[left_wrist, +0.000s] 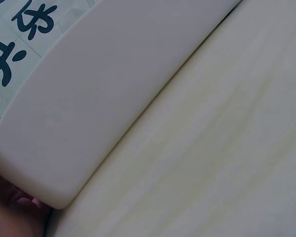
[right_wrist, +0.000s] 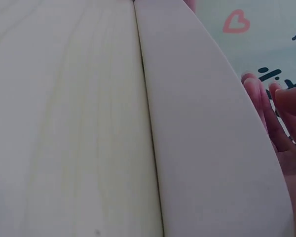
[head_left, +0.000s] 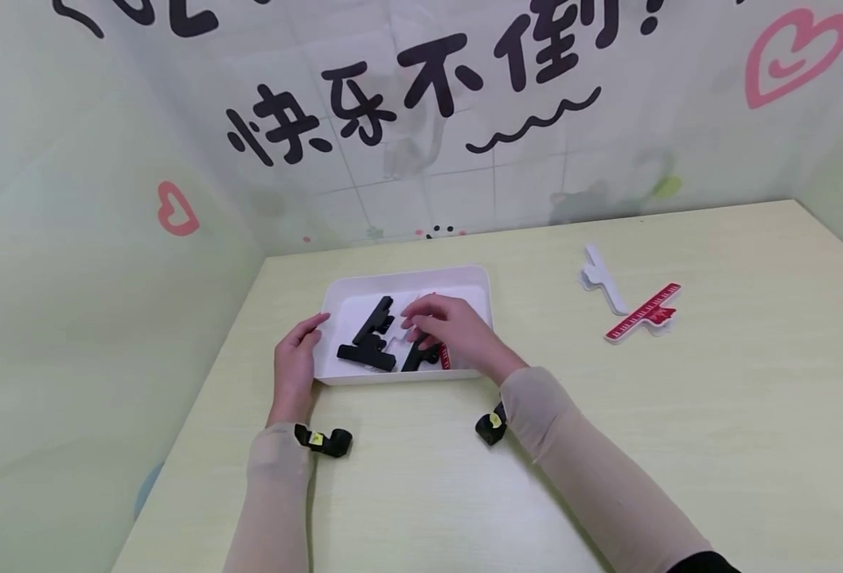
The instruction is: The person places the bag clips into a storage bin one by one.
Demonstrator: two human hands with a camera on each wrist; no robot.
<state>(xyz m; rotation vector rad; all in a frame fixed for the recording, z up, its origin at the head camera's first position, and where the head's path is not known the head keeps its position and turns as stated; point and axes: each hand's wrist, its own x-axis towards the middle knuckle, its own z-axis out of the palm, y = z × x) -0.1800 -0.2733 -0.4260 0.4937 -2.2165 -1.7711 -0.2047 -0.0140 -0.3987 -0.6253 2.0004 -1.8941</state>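
Observation:
A shallow white tray point(head_left: 364, 377) stands on the table, with black clips point(head_left: 367, 353) and a partly covered red clip point(head_left: 445, 356) inside it. My left hand point(head_left: 294, 362) grips the tray's left side, its fingertips at the rim; the left wrist view shows part of that hand point(left_wrist: 10, 210) at the tray's corner. Over the tray's right half hovers my right hand point(head_left: 453, 326), fingers loosely bent above the clips. Nothing shows between the thumb and fingers of the right hand point(right_wrist: 288, 123) in the right wrist view. The tray wall hides what lies below the fingertips.
To the right of the tray, a white clip point(head_left: 602, 278) and a red-and-white clip point(head_left: 643, 313) lie close together on the pale wooden table point(head_left: 736, 398). A printed cloth point(head_left: 428, 175) hangs behind the table's back edge. Small black cameras sit at both wrists.

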